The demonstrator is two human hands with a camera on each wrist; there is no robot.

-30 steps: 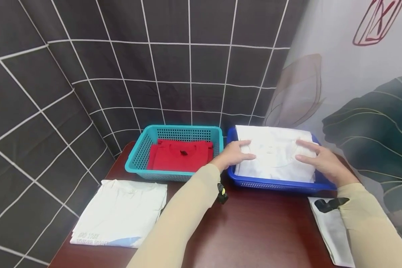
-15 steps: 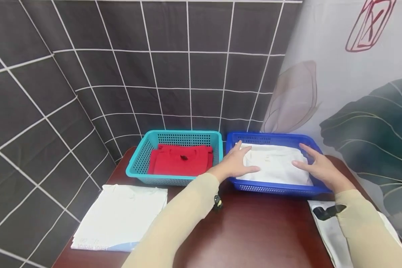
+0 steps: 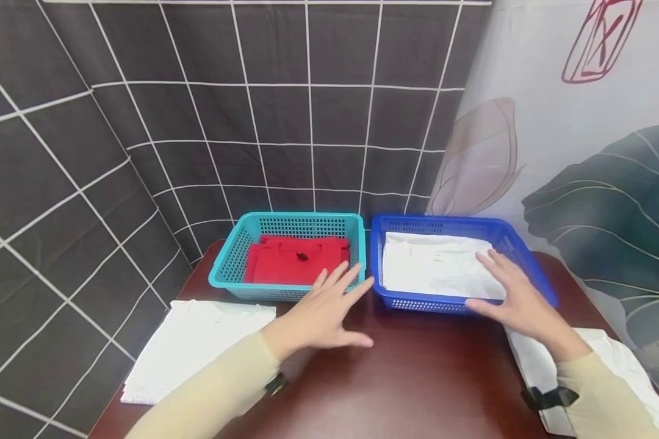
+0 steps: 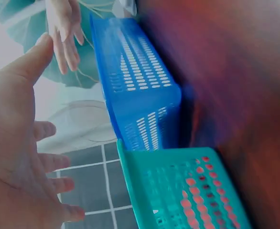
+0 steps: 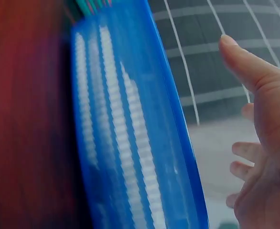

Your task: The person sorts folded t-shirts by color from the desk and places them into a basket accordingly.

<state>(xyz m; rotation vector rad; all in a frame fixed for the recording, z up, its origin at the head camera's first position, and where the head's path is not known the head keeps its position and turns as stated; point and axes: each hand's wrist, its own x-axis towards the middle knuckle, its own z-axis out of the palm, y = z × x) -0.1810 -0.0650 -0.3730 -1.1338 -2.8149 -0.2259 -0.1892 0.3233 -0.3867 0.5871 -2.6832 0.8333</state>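
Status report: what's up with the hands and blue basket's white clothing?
Left hand, right hand: both empty. White clothing: folded inside blue basket. Right hand partly blocks view.

The left hand (image 3: 320, 314), which a second ago lay at the left edge of the white shirt (image 3: 434, 262) in the blue basket (image 3: 428, 303), has come away and moved left and nearer the person, its fingers spread in front of the turquoise basket (image 3: 266, 293). The right hand (image 3: 518, 305) has let go of the shirt's other side and drawn back slightly, to the blue basket's near right part. The white shirt now lies lower, inside the rim, and the left sleeve (image 3: 214, 384) hides the blue print on the folded shirt (image 3: 192, 341) at left.
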